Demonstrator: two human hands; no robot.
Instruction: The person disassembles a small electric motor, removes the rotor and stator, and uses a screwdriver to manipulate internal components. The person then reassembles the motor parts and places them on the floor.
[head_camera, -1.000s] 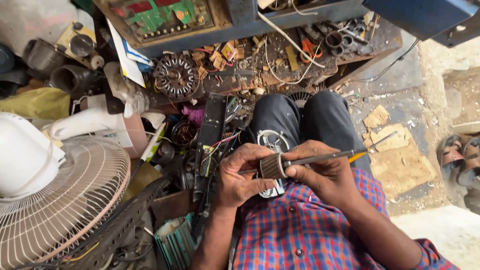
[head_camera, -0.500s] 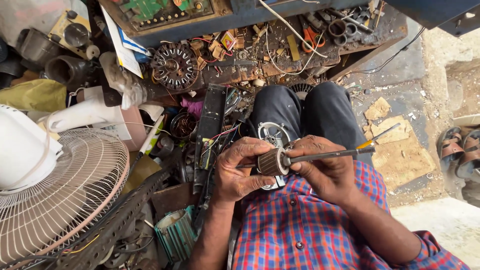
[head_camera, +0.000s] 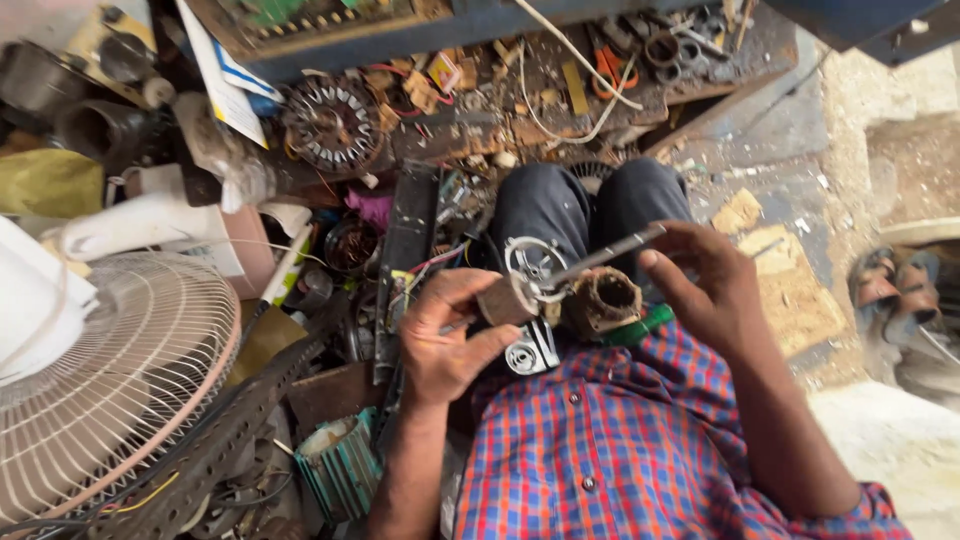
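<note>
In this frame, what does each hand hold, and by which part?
The left hand grips a small brown cylindrical part around its body. The right hand pinches a thin metal shaft near its upper end. A rusty hollow cylinder sits below, seemingly unheld.

The person wears a red-and-blue checked, buttoned shirt (head_camera: 640, 450) with short sleeves, and dark grey trousers (head_camera: 590, 215); both forearms and hands are bare
</note>
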